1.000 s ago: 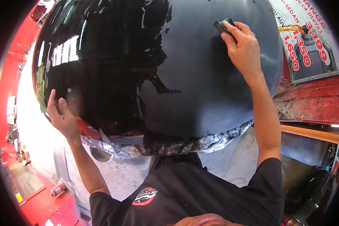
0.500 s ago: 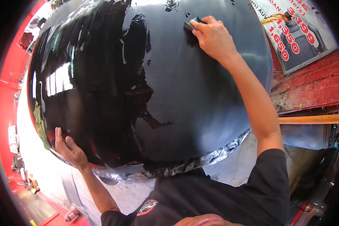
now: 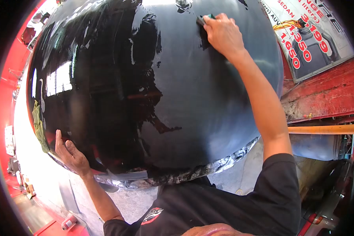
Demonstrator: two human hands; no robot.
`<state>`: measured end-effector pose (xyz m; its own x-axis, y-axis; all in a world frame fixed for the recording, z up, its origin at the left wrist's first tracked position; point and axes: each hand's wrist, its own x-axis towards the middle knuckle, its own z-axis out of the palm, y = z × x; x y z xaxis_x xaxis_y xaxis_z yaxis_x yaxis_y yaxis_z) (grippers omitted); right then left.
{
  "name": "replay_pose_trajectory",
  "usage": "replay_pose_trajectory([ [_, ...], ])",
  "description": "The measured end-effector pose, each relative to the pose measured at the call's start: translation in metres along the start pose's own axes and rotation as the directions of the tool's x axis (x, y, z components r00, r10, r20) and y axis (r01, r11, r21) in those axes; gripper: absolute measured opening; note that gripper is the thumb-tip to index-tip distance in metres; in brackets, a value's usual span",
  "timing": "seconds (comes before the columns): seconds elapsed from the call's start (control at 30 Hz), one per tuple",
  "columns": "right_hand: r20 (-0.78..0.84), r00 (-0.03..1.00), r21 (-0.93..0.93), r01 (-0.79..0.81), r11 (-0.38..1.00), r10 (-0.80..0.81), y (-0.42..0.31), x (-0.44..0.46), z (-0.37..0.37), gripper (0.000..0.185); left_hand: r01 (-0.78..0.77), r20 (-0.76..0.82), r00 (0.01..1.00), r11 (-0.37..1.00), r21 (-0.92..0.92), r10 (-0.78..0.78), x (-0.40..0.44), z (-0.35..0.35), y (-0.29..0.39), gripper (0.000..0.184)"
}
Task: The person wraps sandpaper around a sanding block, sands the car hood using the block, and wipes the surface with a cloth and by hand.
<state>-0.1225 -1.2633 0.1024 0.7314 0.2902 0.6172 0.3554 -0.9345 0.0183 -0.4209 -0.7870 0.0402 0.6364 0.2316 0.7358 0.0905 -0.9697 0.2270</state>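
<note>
A large black car panel [image 3: 208,106] fills the middle of the view, wet and glossy on the left, duller and greyer on the right. Near its upper part, my right hand [image 3: 223,34] grips a small dark-and-green sanding block [image 3: 202,20] pressed against the surface. My left hand [image 3: 71,157] lies at the lower left edge of the panel, fingers stretched out and nothing held. Just above it, an olive-green cloth [image 3: 38,128] hangs over the panel's left edge.
Crumpled clear plastic or foil [image 3: 224,162] runs along the near edge. A price sign [image 3: 303,43] leans by the red structure at right, above an orange bar [image 3: 322,129]. A red-and-white can [image 3: 69,222] stands on the floor at lower left.
My right hand has shifted slightly right with the sanding block on the panel. My left hand stays at the edge, and the whole view has tilted a little.
</note>
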Motion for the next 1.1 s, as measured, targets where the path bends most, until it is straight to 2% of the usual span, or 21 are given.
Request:
replay_pose_trajectory([
  [0.1, -0.008, 0.998, -0.066, -0.062, 0.996, 0.061, 0.0, 0.022, 0.015, 0.026, 0.007, 0.014, 1.0, 1.0, -0.005, -0.006, 0.001, -0.001, 0.003, 0.048],
  [0.2, 0.06, 0.997, -0.029, -0.038, 0.999, 0.04, -0.013, -0.005, -0.007, 0.024, 0.011, 0.004, 1.0, 1.0, -0.021, -0.011, 0.0, -0.002, 0.002, 0.049],
  [0.3, 0.027, 0.999, 0.104, -0.025, 0.994, 0.022, -0.024, -0.036, -0.026, 0.023, 0.012, 0.003, 1.0, 1.0, -0.029, -0.012, 0.001, -0.001, 0.002, 0.05],
  [0.43, 0.095, 0.993, -0.022, -0.074, 0.997, 0.076, -0.003, 0.013, 0.0, 0.03, 0.013, -0.007, 1.0, 0.998, -0.057, -0.014, 0.002, 0.0, 0.007, 0.051],
  [0.53, 0.078, 0.989, -0.116, -0.118, 0.986, 0.128, 0.009, 0.055, 0.029, 0.029, -0.006, -0.006, 1.0, 0.999, -0.049, 0.006, 0.0, 0.0, 0.002, 0.05],
  [0.63, 0.03, 0.998, -0.055, -0.058, 0.997, 0.059, 0.008, 0.032, 0.03, 0.024, -0.017, -0.011, 1.0, 0.999, -0.047, 0.017, 0.001, 0.0, 0.0, 0.05],
  [0.67, 0.06, 0.996, -0.034, -0.064, 0.997, 0.066, -0.011, 0.013, 0.006, 0.024, -0.017, -0.015, 1.0, 0.999, -0.049, 0.017, 0.002, 0.0, 0.001, 0.05],
  [0.7, 0.0, 1.0, 0.025, -0.018, 1.0, 0.018, -0.02, -0.006, -0.002, 0.025, -0.016, -0.015, 1.0, 0.999, -0.049, 0.015, 0.001, -0.001, 0.001, 0.05],
  [0.77, 0.158, 0.986, 0.103, -0.076, 0.992, 0.059, -0.033, -0.023, -0.029, 0.031, -0.006, -0.013, 1.0, 0.999, -0.051, 0.005, 0.001, -0.002, 0.003, 0.05],
  [0.87, 0.051, 0.999, 0.04, -0.012, 0.999, 0.01, -0.008, 0.001, 0.001, 0.032, -0.003, -0.017, 1.0, 0.999, -0.043, 0.002, 0.002, -0.001, 0.003, 0.05],
  [0.93, 0.098, 0.99, -0.024, -0.101, 0.995, 0.103, 0.01, 0.043, 0.018, 0.028, 0.0, -0.008, 1.0, 0.999, -0.041, 0.0, 0.0, -0.001, 0.003, 0.049],
  [1.03, 0.066, 0.981, -0.112, -0.173, 0.979, 0.181, 0.011, 0.06, 0.04, 0.023, -0.006, 0.004, 1.0, 0.999, -0.039, 0.006, -0.002, 0.0, -0.003, 0.048],
  [1.1, 0.09, 0.983, -0.017, -0.157, 0.987, 0.158, -0.002, 0.036, 0.019, 0.019, -0.026, -0.006, 1.0, 0.999, -0.04, 0.026, -0.001, 0.0, -0.001, 0.048],
])
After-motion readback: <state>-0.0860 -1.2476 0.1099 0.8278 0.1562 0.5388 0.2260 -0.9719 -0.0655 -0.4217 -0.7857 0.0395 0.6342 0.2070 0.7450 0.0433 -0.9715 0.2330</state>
